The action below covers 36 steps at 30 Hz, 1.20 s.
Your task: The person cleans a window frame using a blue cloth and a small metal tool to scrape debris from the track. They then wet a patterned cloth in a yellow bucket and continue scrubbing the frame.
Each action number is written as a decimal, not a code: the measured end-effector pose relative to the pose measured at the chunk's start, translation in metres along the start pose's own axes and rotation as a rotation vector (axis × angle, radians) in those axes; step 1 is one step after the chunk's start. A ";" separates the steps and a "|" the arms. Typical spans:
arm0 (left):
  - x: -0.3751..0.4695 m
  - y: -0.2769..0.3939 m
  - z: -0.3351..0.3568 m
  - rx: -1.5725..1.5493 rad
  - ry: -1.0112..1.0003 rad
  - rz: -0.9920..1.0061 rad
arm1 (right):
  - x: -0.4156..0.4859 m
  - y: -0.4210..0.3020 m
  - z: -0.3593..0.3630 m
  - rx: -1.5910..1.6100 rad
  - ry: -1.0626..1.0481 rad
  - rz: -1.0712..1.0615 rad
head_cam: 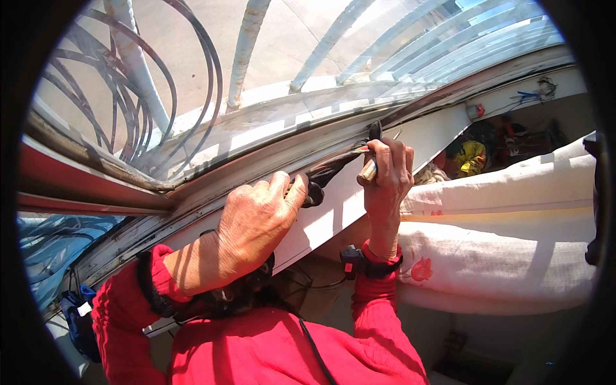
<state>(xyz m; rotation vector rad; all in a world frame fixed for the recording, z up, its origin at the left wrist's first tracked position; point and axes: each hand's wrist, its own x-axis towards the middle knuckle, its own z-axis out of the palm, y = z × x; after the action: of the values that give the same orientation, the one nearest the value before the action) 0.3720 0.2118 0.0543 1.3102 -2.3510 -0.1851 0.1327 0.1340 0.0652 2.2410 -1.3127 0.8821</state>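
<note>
My left hand (pixel 262 219) is closed on the lower left end of a dark, crumpled cloth or strap (pixel 334 166); what exactly it is cannot be told. My right hand (pixel 392 175) grips a tool with a wooden handle (pixel 367 173), whose butt shows below the fingers; a thin pointed metal tip sticks out above the knuckles. The upper end of the dark material lies at my right fingertips. Both hands are over the white windowsill (pixel 332 216), beside the sliding window's track (pixel 288 149).
Metal bars (pixel 248 53) and looped cable (pixel 211 72) stand beyond the glass. A quilt with red flowers (pixel 481 255) lies at the right, near a yellow packet (pixel 471 156) and a red-and-white fitting (pixel 475 111). Blue mesh (pixel 53 250) hangs at the left.
</note>
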 end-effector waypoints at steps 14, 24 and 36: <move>0.014 0.005 0.039 0.092 -0.032 0.020 | -0.015 0.024 0.005 1.025 -0.168 0.455; 0.028 0.016 0.061 -0.330 0.069 -0.007 | -0.001 0.055 0.036 0.701 -0.331 0.602; 0.019 0.015 0.055 -0.415 0.080 -0.148 | -0.006 0.013 0.046 0.692 -0.211 0.577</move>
<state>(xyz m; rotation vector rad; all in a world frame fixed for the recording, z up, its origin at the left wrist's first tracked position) 0.3276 0.1993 0.0157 1.2530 -2.0074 -0.6172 0.1341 0.1032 0.0279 2.5264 -2.0583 1.5215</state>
